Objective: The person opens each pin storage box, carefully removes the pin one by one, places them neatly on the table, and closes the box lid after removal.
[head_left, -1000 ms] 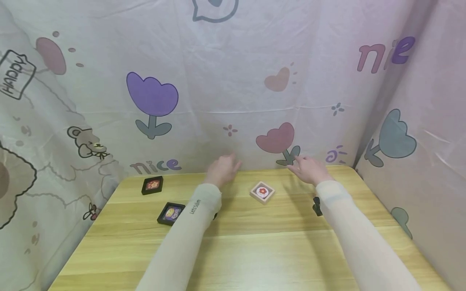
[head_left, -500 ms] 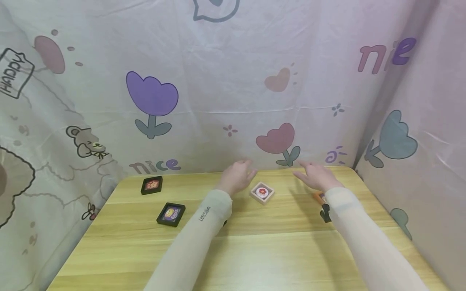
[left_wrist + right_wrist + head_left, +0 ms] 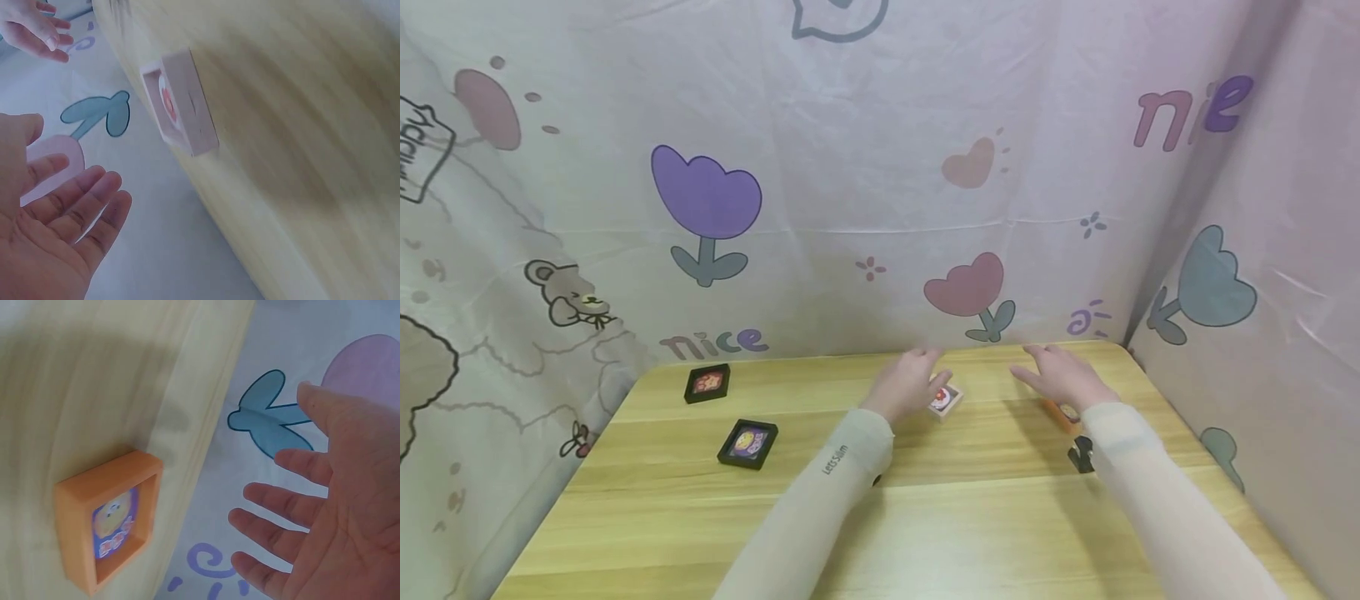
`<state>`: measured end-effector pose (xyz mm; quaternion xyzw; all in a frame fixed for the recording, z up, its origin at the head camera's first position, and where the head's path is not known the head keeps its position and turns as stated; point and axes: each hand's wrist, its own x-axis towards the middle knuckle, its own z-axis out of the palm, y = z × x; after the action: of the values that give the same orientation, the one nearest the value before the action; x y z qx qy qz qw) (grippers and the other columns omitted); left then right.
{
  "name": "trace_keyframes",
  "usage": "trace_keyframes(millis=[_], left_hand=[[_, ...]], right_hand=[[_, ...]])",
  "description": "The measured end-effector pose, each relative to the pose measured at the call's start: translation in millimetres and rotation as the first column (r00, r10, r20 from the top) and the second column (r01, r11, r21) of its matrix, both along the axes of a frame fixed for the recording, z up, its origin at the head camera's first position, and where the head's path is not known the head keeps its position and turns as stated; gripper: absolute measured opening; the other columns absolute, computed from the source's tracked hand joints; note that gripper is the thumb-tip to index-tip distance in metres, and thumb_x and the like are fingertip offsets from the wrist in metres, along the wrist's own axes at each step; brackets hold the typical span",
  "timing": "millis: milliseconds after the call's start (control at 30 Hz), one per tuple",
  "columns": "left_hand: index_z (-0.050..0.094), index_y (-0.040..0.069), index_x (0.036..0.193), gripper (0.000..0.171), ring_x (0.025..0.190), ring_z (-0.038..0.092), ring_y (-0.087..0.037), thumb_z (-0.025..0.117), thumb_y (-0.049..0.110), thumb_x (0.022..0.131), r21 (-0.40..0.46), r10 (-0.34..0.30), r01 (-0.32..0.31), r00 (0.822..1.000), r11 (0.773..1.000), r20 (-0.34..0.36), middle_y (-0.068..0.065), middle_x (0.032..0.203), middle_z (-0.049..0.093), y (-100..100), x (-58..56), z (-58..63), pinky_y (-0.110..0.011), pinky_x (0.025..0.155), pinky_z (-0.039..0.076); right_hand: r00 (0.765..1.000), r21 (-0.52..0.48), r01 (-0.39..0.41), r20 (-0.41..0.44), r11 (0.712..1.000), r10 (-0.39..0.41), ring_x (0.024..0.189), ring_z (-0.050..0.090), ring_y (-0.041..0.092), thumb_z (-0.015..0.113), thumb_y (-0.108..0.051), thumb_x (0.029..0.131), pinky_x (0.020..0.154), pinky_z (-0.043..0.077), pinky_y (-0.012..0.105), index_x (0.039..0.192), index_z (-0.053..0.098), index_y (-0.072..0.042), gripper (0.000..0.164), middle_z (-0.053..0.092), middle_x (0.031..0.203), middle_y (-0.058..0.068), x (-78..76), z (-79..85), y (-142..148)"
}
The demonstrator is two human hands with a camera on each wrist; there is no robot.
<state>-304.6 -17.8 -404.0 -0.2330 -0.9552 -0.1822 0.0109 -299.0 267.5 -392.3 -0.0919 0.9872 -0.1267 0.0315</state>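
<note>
My left hand point(image 3: 907, 385) hovers over the far middle of the table, fingers spread and holding nothing. In the head view it partly covers a pale pink square frame point(image 3: 181, 103) with a red flower on a white disc inside. My right hand point(image 3: 1064, 377), also with nothing in it, is held over the far right of the table with its fingers apart. Beneath its wrist lies an orange square frame point(image 3: 109, 519) with a purple and yellow picture, partly hidden by the hand in the head view.
Two black square frames lie on the left of the wooden table point(image 3: 970, 533): one with a red picture point(image 3: 707, 383) at the back, one with a purple and yellow picture point(image 3: 748, 443) nearer. A printed white curtain point(image 3: 850, 167) rises right behind the table's far edge.
My left hand has moved right, from left of the pink frame to over it. My right hand has shifted slightly right and nearer, and the orange frame has come into view.
</note>
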Motion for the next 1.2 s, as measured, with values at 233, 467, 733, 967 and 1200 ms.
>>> trace_keyframes(millis=[233, 467, 733, 967, 1200], left_hand=[[0.055, 0.016, 0.156, 0.052, 0.137, 0.065, -0.031, 0.053, 0.044, 0.112, -0.016, -0.058, 0.057, 0.996, 0.998, -0.067, -0.013, 0.153, 0.063, 9, 7.4, -6.2, -0.046, 0.115, 0.056], [0.059, 0.013, 0.152, 0.048, 0.133, 0.067, -0.029, 0.057, 0.039, 0.112, 0.027, -0.125, 0.126, 0.991, 0.992, -0.056, -0.013, 0.148, 0.065, 18, 18.1, -14.3, -0.044, 0.115, 0.056], [0.060, 0.014, 0.152, 0.046, 0.138, 0.063, -0.027, 0.057, 0.038, 0.112, -0.034, -0.166, 0.165, 0.985, 0.986, -0.035, -0.010, 0.149, 0.066, 31, 28.5, -26.1, -0.043, 0.123, 0.048], [0.057, 0.017, 0.154, 0.047, 0.136, 0.065, -0.025, 0.058, 0.037, 0.112, -0.011, -0.179, 0.179, 0.984, 0.984, 0.018, -0.010, 0.152, 0.063, 37, 37.1, -35.7, -0.039, 0.114, 0.056], [0.060, 0.015, 0.152, 0.045, 0.134, 0.066, -0.023, 0.058, 0.034, 0.111, -0.028, -0.224, 0.224, 0.974, 0.974, -0.012, -0.009, 0.150, 0.065, 43, 41.1, -42.5, -0.036, 0.114, 0.056]], right_hand=[[0.999, 0.000, 0.028, 0.017, 1.000, -0.028, 0.145, 0.041, 0.063, 0.051, -0.051, 0.110, 0.114, 0.038, 0.080, 0.161, 0.040, 0.004, 0.076, 0.041, 0.158, 0.042, 8.0, -4.8, 6], [0.999, 0.003, 0.035, 0.003, 0.999, -0.035, 0.142, 0.044, 0.064, 0.053, -0.053, 0.109, 0.111, 0.040, 0.081, 0.161, 0.039, 0.003, 0.078, 0.043, 0.157, 0.043, 12.5, -13.3, 17], [0.999, -0.035, 0.043, 0.004, 0.998, -0.043, 0.131, 0.055, 0.061, 0.058, -0.050, 0.107, 0.102, 0.047, 0.080, 0.159, 0.041, 0.005, 0.078, 0.054, 0.144, 0.041, 22.2, -23.7, 31], [0.997, -0.031, 0.073, 0.008, 0.997, -0.073, 0.132, 0.051, 0.065, 0.064, -0.047, 0.104, 0.100, 0.047, 0.081, 0.160, 0.036, 0.007, 0.082, 0.049, 0.147, 0.045, 27.8, -32.4, 43], [0.997, -0.036, 0.080, -0.017, 0.996, -0.081, 0.126, 0.054, 0.066, 0.066, -0.047, 0.103, 0.098, 0.050, 0.078, 0.157, 0.039, 0.011, 0.083, 0.051, 0.142, 0.047, 36.5, -37.5, 50]])
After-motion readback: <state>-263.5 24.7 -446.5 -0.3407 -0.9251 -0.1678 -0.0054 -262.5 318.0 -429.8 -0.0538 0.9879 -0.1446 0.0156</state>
